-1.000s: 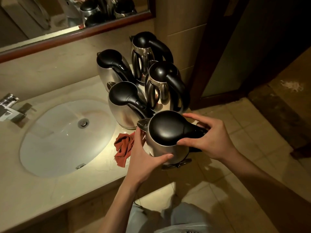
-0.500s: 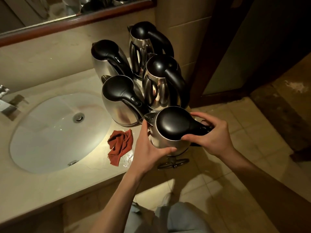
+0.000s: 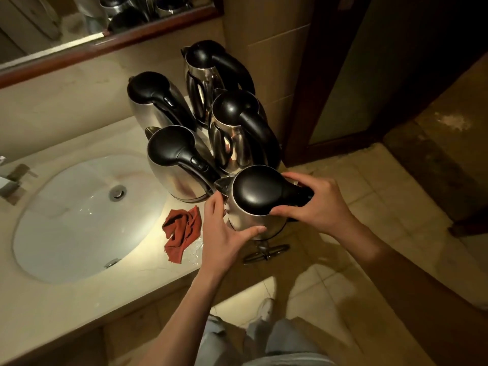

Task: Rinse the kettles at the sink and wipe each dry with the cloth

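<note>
Two hands hold one kettle (image 3: 260,199) at the surface's right front edge. Left hand (image 3: 224,231) fingers curl round its shiny side; right hand (image 3: 314,202) grips the handle. The cloth (image 3: 182,232) lies just left, nearer the left hand.

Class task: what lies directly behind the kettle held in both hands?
Behind the held kettle stand four more steel kettles: one towards the sink, one by the wall, two further back. The held kettle hides the countertop beneath it.
</note>
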Available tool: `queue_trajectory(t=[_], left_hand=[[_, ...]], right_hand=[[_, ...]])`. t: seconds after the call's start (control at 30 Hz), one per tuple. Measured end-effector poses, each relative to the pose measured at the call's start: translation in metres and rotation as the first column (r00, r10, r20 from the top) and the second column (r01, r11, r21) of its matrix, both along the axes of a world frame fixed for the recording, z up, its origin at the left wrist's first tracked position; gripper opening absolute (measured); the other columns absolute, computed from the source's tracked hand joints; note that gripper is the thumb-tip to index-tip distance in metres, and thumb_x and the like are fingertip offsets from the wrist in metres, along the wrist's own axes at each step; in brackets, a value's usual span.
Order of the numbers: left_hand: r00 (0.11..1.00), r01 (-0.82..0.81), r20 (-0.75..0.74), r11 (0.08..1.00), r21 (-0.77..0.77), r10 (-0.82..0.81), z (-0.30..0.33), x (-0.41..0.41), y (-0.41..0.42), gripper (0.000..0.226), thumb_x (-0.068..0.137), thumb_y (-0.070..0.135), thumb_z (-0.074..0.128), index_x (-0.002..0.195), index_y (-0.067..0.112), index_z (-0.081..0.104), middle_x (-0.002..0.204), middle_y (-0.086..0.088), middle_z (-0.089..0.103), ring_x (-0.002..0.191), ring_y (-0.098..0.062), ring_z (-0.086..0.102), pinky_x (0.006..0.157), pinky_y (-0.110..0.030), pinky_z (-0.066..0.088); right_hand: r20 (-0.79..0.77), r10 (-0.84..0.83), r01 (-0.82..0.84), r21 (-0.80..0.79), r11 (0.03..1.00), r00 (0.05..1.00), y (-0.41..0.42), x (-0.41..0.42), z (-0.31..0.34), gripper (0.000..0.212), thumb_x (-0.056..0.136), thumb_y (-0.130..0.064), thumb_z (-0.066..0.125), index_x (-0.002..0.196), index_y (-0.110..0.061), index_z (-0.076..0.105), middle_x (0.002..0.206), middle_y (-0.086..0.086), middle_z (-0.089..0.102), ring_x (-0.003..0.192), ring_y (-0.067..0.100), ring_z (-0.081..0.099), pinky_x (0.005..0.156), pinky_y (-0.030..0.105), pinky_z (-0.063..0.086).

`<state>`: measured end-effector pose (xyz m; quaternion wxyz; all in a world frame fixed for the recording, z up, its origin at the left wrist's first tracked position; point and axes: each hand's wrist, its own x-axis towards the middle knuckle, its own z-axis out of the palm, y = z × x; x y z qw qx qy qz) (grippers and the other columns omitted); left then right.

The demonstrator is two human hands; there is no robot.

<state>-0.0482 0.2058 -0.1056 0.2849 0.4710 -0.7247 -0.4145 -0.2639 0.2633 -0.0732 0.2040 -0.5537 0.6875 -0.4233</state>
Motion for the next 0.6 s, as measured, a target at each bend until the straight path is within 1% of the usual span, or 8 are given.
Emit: queue_trajectory(t=[0.07,0.1,0.2,0.27,0.33,0.43,0.5,0.6], left_hand=[[1.000,-0.003,0.029,1.000,-0.001,0.003,-0.002,0.001,0.003,0.100,0.061,0.064,0.084,0.144,0.022,0.046,0.135,0.012,0.044,0.126,0.008,0.038,0.106,-0.008,0.031],[0.999,-0.007,0.041,1.000,0.000,0.007,-0.002,0.001,0.004,0.103,0.062,0.066,0.082,0.146,0.019,0.047,0.137,0.010,0.044,0.126,0.007,0.038,0.108,-0.012,0.033],[0.997,-0.008,0.071,1.000,0.007,0.008,-0.001,0.003,0.001,0.108,0.062,0.066,0.080,0.149,0.014,0.045,0.141,0.005,0.046,0.131,-0.006,0.041,0.112,-0.030,0.039],[0.996,0.006,0.088,1.000,0.006,-0.006,0.000,0.006,-0.004,0.108,0.062,0.065,0.081,0.150,0.014,0.044,0.140,0.005,0.048,0.131,-0.007,0.043,0.109,-0.037,0.043],[0.994,0.012,0.107,1.000,0.005,-0.012,0.001,0.007,-0.006,0.110,0.061,0.066,0.081,0.152,0.015,0.042,0.143,0.004,0.047,0.132,-0.008,0.042,0.110,-0.039,0.043],[0.991,0.006,0.133,1.000,0.005,-0.006,0.003,0.008,-0.005,0.112,0.062,0.061,0.083,0.154,0.016,0.038,0.148,0.003,0.044,0.135,-0.007,0.039,0.115,-0.034,0.038],[0.991,0.014,0.132,1.000,0.005,-0.014,0.004,0.008,-0.007,0.108,0.064,0.060,0.083,0.154,0.021,0.038,0.148,0.007,0.044,0.134,-0.005,0.039,0.114,-0.028,0.037],[0.995,0.052,0.089,0.999,0.010,-0.053,0.009,0.014,-0.008,0.092,0.069,0.061,0.078,0.146,0.038,0.034,0.134,0.032,0.041,0.122,0.016,0.041,0.103,-0.006,0.033]], right_hand=[[-0.034,0.011,-0.011,-0.006,1.000,0.999,0.001,0.000,0.002,0.086,0.062,-0.074,0.077,0.124,-0.014,0.073,0.099,-0.020,0.066,0.092,-0.005,0.062,0.080,0.008,0.049],[-0.055,0.006,-0.006,-0.008,1.000,0.998,0.002,0.001,0.001,0.086,0.062,-0.075,0.078,0.123,-0.014,0.074,0.100,-0.018,0.067,0.090,-0.002,0.064,0.080,0.013,0.051],[-0.113,-0.006,0.007,0.012,1.000,0.994,0.004,0.003,-0.001,0.084,0.064,-0.073,0.076,0.124,-0.015,0.073,0.107,-0.006,0.074,0.093,0.010,0.068,0.082,0.028,0.056],[-0.133,-0.003,0.006,0.022,1.000,0.991,0.003,0.005,0.000,0.081,0.065,-0.070,0.078,0.124,-0.015,0.073,0.105,-0.004,0.071,0.092,0.012,0.066,0.079,0.027,0.055],[-0.148,0.013,-0.011,0.015,1.000,0.989,0.000,0.007,0.005,0.079,0.066,-0.066,0.082,0.124,-0.013,0.072,0.105,-0.004,0.066,0.091,0.012,0.063,0.077,0.022,0.053],[-0.153,0.040,-0.037,0.022,0.999,0.987,0.000,0.008,0.008,0.077,0.067,-0.058,0.087,0.127,-0.012,0.070,0.108,-0.002,0.063,0.093,0.012,0.062,0.078,0.018,0.051],[-0.166,0.054,-0.048,0.042,0.998,0.985,0.000,0.008,0.009,0.076,0.067,-0.053,0.089,0.129,-0.012,0.069,0.110,-0.001,0.063,0.095,0.012,0.062,0.080,0.016,0.048],[-0.208,0.062,-0.051,0.059,0.997,0.976,0.000,0.010,0.016,0.076,0.069,-0.045,0.091,0.132,-0.010,0.067,0.112,-0.002,0.060,0.099,0.014,0.060,0.085,0.018,0.046]])
